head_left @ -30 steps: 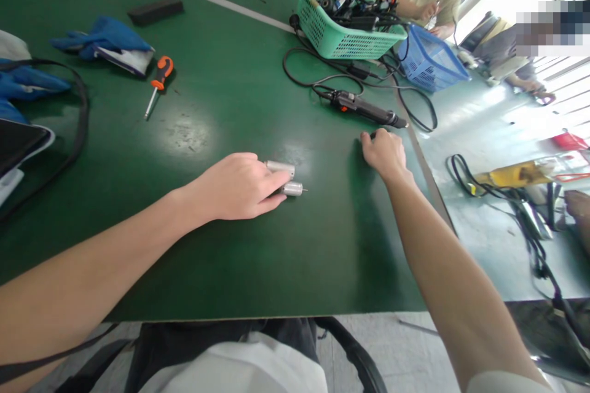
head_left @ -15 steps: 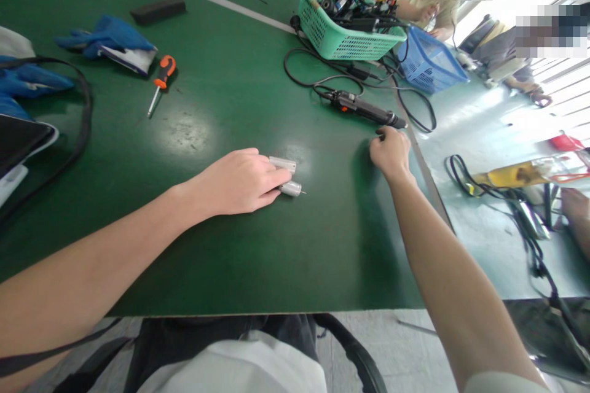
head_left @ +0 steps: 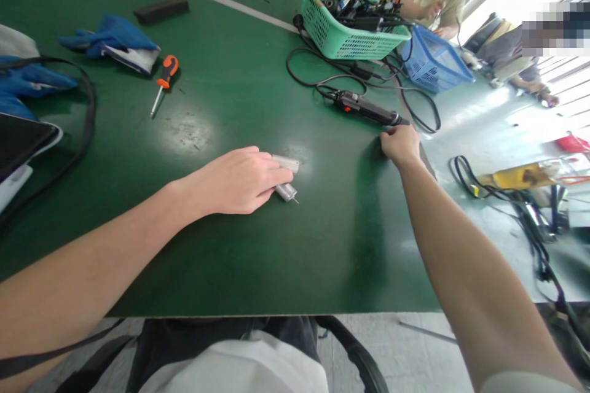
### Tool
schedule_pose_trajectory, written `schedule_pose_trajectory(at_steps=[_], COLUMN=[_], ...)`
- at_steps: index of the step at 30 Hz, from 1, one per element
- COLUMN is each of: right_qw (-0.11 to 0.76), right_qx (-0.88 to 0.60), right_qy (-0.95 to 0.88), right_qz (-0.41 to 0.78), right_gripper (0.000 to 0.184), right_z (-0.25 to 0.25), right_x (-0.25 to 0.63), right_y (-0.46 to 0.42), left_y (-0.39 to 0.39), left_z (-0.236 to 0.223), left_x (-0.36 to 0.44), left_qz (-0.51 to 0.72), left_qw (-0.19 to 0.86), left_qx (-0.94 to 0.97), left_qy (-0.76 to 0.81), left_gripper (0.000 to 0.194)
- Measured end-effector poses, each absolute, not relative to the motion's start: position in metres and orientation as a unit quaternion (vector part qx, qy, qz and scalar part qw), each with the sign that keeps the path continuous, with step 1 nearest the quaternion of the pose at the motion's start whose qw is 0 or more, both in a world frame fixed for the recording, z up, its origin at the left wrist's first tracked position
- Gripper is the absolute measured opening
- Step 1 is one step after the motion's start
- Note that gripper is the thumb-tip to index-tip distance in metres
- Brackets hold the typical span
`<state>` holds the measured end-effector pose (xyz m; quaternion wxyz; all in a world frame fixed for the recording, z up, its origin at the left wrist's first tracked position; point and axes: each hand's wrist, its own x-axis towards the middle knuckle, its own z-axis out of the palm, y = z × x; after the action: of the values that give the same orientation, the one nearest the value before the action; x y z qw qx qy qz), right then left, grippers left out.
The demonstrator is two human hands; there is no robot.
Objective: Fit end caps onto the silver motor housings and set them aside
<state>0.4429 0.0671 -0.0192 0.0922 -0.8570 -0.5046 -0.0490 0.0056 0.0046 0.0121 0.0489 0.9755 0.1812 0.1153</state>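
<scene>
My left hand [head_left: 246, 181] rests palm down on the green table, its fingers closed over two small silvery metal cylinders. The upper cylinder [head_left: 288, 163] pokes out past the fingers. Below it, the lower cylinder [head_left: 286, 192] shows a thin shaft at its end, pointing down and right. My right hand [head_left: 402, 144] is at the table's right side with its fingers curled in, by the tip of a black electric screwdriver [head_left: 366, 108]. What its fingers hold, if anything, is hidden, and I cannot tell whether it touches the tip.
An orange-and-black screwdriver [head_left: 166, 77], blue gloves [head_left: 113, 40] and a dark block [head_left: 161, 10] lie at the left. A green basket [head_left: 350, 43] of cables and a blue basket [head_left: 433, 64] stand at the back. A yellow-handled tool [head_left: 511, 177] lies right. Other people sit beyond.
My right hand has shifted right, nearer the table's seam. Under my left hand the lower cylinder has turned, its shaft now angled more downward. The view has slid slightly.
</scene>
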Motion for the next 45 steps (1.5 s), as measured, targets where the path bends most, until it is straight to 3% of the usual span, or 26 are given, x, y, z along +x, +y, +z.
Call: schedule_pose_trajectory(at_steps=[8, 15, 22, 25, 28, 35, 45], right_qw=[0.048, 0.058, 0.078, 0.148, 0.201, 0.120, 0.117], right_qx=[-0.837, -0.600, -0.483, -0.477, -0.458, -0.395, -0.428], right_qy=[-0.544, -0.789, -0.834, -0.833, -0.852, -0.906, -0.894], right_qz=[-0.018, 0.120, 0.255, 0.237, 0.158, 0.093, 0.071], right_gripper=[0.024, 0.011, 0.003, 0.006, 0.024, 0.052, 0.031], right_z=[-0.001, 0.019, 0.030, 0.032, 0.031, 0.013, 0.018], right_x=[0.414, 0.285, 0.223, 0.227, 0.238, 0.252, 0.261], right_y=[0.048, -0.052, -0.105, -0.095, -0.079, -0.065, -0.068], left_y=[0.005, 0.004, 0.004, 0.005, 0.006, 0.007, 0.002], left_z=[0.011, 0.010, 0.010, 0.010, 0.010, 0.010, 0.012], left_x=[0.006, 0.005, 0.007, 0.007, 0.008, 0.007, 0.009], left_qz=[0.116, 0.115, 0.120, 0.116, 0.111, 0.118, 0.111], left_qw=[0.042, 0.035, 0.052, 0.060, 0.058, 0.028, 0.071], left_qx=[0.977, 0.976, 0.974, 0.973, 0.974, 0.968, 0.974], left_qy=[0.175, 0.179, 0.186, 0.189, 0.187, 0.219, 0.184], left_gripper=[0.027, 0.023, 0.020, 0.022, 0.023, 0.015, 0.017])
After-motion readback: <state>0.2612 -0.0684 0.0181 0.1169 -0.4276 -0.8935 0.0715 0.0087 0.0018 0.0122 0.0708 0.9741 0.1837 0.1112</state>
